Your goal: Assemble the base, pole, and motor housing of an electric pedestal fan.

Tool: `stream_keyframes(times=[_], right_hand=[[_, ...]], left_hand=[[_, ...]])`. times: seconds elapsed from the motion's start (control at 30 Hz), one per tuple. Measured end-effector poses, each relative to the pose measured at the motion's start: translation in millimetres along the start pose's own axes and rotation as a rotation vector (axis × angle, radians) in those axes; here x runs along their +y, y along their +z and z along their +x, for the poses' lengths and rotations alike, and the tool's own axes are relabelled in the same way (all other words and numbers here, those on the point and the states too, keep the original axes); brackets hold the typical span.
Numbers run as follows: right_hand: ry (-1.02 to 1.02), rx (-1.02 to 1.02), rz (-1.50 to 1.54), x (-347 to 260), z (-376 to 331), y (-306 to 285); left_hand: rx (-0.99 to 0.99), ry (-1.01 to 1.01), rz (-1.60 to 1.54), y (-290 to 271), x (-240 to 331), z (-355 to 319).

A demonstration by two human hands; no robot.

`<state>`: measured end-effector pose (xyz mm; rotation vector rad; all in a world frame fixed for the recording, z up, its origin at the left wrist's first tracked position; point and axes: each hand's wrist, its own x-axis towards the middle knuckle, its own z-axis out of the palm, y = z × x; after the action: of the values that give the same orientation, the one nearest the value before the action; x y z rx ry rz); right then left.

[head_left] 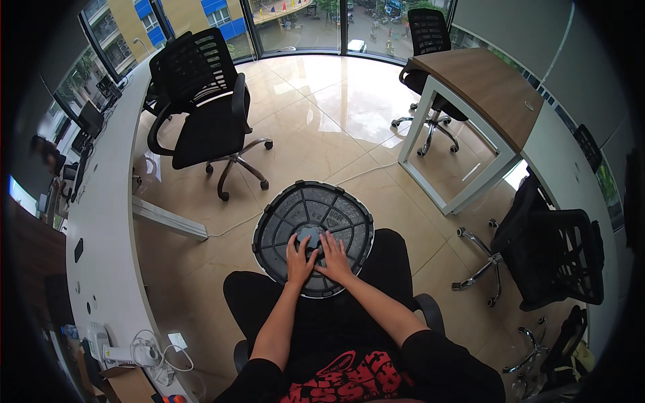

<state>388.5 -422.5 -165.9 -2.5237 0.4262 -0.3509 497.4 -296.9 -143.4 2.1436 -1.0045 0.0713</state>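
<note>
A round black disc [275, 232] with moulded ribs and a pale rim lies tilted across my lap, its ribbed face up; it looks like the underside of a stand base. At its centre sits a grey knob [310, 235], partly covered by my fingers. My left hand [299, 262] grips the knob from the left with curved fingers. From the other side, my right hand [334, 258] has its fingers on the knob's right edge. The two thumbs come close together just below it.
A black swivel chair [208, 127] stands ahead left, another chair [554, 255] at the right. A long white desk [107, 221] runs along the left, with a power strip [124, 354] and white cables. A brown-topped table [484, 87] is at the far right. A thin cable [366, 172] crosses the tiled floor.
</note>
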Motion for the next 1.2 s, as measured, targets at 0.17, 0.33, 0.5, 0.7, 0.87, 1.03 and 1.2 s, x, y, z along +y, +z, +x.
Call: stream_keyframes(times=[0.17,0.33,0.5,0.7,0.87,1.03,1.2], right_hand=[[0.029,-0.019,0.027,0.8,-0.4,0.3],[0.001,0.046,0.118,2.9,-0.8,1.1],[0.003,0.074,0.146,3.4,0.2,2.7],[0.015,0.077,0.167,3.5,-0.4,3.7],[0.068,0.011,0.138,6.1,1.0,5.0],[0.023,0.099,0.214,5.7,0.7,3.4],[0.015,0.048,0.131,5.4,1.0,2.0]], left_hand=[[-0.002,0.017,0.035,1.6,-0.5,-0.6],[0.014,0.023,0.041,2.5,-0.7,-0.6],[-0.007,0.007,0.041,2.4,-1.3,-0.8],[0.008,0.024,0.036,2.7,-1.9,-0.7],[0.015,0.028,0.034,2.8,-2.2,-0.6],[0.007,0.013,0.024,2.8,-2.1,-0.7],[0.013,0.010,0.033,2.1,-1.2,-1.0]])
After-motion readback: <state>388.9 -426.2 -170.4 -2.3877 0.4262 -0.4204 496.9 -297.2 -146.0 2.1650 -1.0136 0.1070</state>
